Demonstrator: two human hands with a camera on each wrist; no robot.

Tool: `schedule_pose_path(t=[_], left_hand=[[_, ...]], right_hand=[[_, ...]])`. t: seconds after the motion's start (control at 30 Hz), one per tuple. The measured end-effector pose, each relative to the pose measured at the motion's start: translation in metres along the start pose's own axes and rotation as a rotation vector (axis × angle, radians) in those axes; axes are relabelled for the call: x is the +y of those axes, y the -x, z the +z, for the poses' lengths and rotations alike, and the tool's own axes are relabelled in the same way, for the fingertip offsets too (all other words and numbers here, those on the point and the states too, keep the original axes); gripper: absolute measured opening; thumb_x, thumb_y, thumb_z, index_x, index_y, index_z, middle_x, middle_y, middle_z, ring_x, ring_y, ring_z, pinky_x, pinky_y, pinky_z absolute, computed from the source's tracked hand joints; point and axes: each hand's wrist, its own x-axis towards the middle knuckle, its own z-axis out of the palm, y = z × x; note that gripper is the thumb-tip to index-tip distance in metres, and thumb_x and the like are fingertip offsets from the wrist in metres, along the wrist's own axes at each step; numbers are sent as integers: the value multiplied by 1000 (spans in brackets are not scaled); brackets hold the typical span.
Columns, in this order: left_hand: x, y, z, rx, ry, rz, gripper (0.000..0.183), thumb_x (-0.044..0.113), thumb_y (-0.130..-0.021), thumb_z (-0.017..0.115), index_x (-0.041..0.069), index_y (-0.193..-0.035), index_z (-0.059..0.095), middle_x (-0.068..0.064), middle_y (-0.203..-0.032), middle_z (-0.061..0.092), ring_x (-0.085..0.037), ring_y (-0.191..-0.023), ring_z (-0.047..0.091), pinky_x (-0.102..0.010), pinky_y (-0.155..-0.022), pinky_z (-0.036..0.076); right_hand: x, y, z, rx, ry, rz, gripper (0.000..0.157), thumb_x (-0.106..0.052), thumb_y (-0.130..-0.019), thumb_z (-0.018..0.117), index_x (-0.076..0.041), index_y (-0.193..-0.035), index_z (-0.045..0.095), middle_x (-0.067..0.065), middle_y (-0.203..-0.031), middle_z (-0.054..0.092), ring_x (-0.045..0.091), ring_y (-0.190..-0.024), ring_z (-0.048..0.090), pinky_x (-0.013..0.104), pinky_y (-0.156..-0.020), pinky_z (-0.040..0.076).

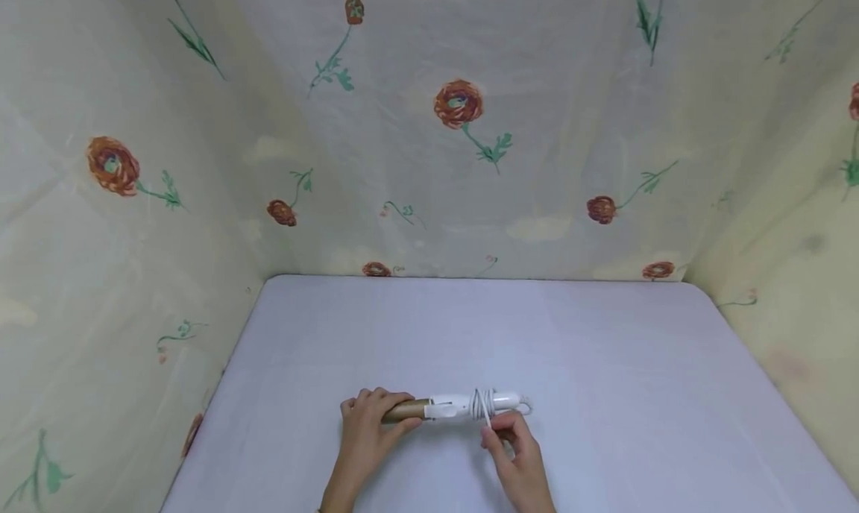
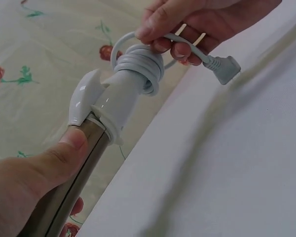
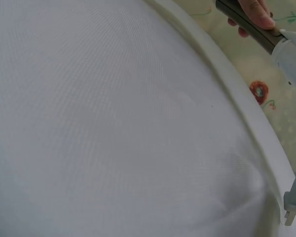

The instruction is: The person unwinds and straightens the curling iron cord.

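Left fingers [image 1: 396, 400] clamp the brown barrel [image 2: 71, 190]; right fingers [image 1: 513, 420] pinch cord [image 2: 148, 69] coiled round its white end [image 2: 121, 94].

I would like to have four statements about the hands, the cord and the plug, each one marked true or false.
1. The left hand holds the brown tube. True.
2. The right hand pinches the cord. True.
3. The cord is wound around the brown tube. False: it is wound around the white handle.
4. The plug sits in a socket. False: its prongs are bare.
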Motion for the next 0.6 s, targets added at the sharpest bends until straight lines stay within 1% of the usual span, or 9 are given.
schedule_pose_path(t=[0.13, 0.23, 0.33, 0.43, 0.5, 0.6], left_hand=[[-2, 1, 1, -3, -2, 1, 35, 50, -70, 74, 32, -100, 71, 12, -88, 68, -8, -80, 50, -41, -82, 30], [-2, 0, 1, -9, -3, -1, 36, 51, -71, 73, 32, -101, 70, 12, -89, 68, -8, -82, 50, -42, -83, 30], [-1, -1, -2, -14, 4, -11, 36, 50, -70, 74, 32, -101, 70, 11, -89, 68, -9, -83, 51, -45, -84, 30], [-1, -1, -4, -20, 2, -13, 36, 50, -71, 73, 32, -102, 70, 11, -90, 68, -10, -83, 51, -46, -85, 30], [-1, -2, -4, -21, 0, -11, 36, 51, -71, 72, 32, -102, 70, 11, -90, 68, -9, -84, 51, -45, -85, 30], [-1, -2, -4, -17, 1, -5, 36, 51, -71, 73, 32, -101, 70, 10, -89, 68, -9, -83, 51, -45, -84, 29]], right_hand=[[-13, -3, -3, -44, 111, -89, 13, 6, -85, 64, -1, -89, 55, 2, -80, 59, 6, -69, 59, 20, -65, 48], [-20, -5, -5, -75, 150, -149, 11, 4, -86, 64, -1, -89, 54, 5, -80, 58, 6, -68, 59, 21, -63, 49], [-14, -7, -5, -83, 162, -205, 15, 6, -84, 66, -2, -89, 55, 6, -81, 58, 5, -70, 58, 19, -63, 47], [-4, -8, -3, -71, 198, -270, 21, 9, -80, 68, -5, -89, 56, 0, -79, 59, 3, -70, 56, 17, -63, 45], [-1, -9, -3, -76, 218, -291, 21, 7, -80, 69, -7, -89, 56, -5, -79, 58, 1, -70, 55, 16, -63, 45], [-3, -11, -4, -114, 247, -292, 19, 1, -84, 68, -10, -91, 56, -10, -79, 56, 0, -70, 53, 17, -62, 45]])
